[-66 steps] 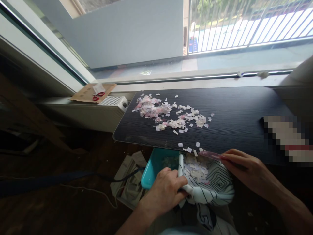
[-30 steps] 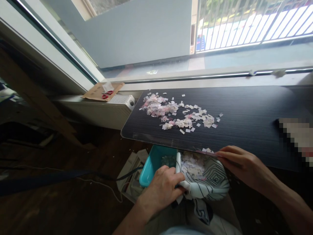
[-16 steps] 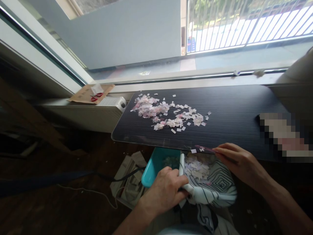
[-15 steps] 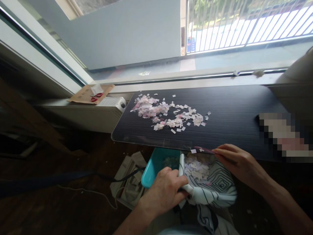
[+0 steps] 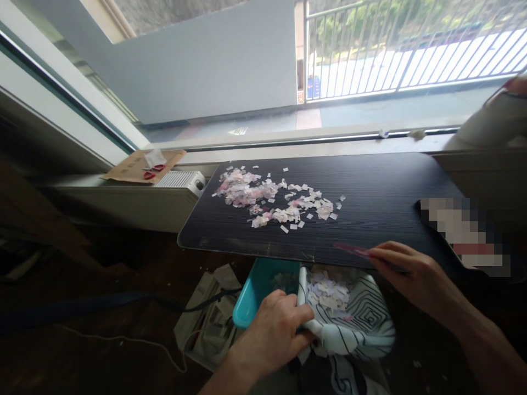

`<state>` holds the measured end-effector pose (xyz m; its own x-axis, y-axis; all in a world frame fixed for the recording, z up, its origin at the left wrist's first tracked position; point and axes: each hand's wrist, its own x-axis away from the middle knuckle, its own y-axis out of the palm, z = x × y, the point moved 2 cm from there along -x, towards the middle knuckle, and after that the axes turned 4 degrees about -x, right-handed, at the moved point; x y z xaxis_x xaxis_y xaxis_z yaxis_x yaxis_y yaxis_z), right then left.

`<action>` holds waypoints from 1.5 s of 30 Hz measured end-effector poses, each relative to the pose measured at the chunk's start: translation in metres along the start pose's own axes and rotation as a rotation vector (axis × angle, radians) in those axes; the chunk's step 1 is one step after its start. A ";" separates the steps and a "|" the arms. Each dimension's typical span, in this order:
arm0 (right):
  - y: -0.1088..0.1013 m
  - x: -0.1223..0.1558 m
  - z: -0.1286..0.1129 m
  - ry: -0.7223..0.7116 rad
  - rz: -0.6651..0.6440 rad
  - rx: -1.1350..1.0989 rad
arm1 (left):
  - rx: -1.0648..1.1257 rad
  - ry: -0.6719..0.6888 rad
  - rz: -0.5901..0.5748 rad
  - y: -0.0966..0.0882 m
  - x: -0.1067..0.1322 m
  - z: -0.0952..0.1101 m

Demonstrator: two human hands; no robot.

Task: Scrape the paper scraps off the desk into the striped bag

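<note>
My left hand (image 5: 276, 329) is closed on the near left rim of a bin lined with white cloth in a black line pattern (image 5: 370, 312). Small paper scraps (image 5: 327, 291) lie inside this bin. Between the fingers of my right hand (image 5: 411, 274) is a thin, translucent pink strip (image 5: 349, 248), held low over the table's front edge. On the dark table (image 5: 382, 192), a loose heap of white and pinkish paper scraps (image 5: 247, 189) spreads beyond both hands. A turquoise bin (image 5: 249, 302) sits left of the lined one, partly hidden by my left hand.
A blurred-out phone-like object (image 5: 465, 236) lies at the table's right. Red-handled scissors (image 5: 154, 171) rest on brown paper (image 5: 123, 166) beside a radiator (image 5: 181, 181). A pale cable (image 5: 123, 338) runs over the floor. A window sill (image 5: 329, 144) borders the table's back.
The few scraps at the table's front edge by the pink strip are gone from there. The strip now lies slightly back over the tabletop. My left hand keeps its hold; the view has shifted a little.
</note>
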<state>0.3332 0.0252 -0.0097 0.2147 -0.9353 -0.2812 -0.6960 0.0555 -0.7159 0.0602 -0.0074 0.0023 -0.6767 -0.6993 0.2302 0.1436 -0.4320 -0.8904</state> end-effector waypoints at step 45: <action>0.006 -0.064 0.003 -0.040 -0.031 0.189 | 0.019 -0.044 -0.024 0.005 0.003 -0.008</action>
<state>0.3173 0.0865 0.0017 0.2637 -0.9233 -0.2794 -0.5480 0.0950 -0.8311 0.0529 -0.0073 -0.0049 -0.6481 -0.7126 0.2688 0.1418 -0.4597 -0.8767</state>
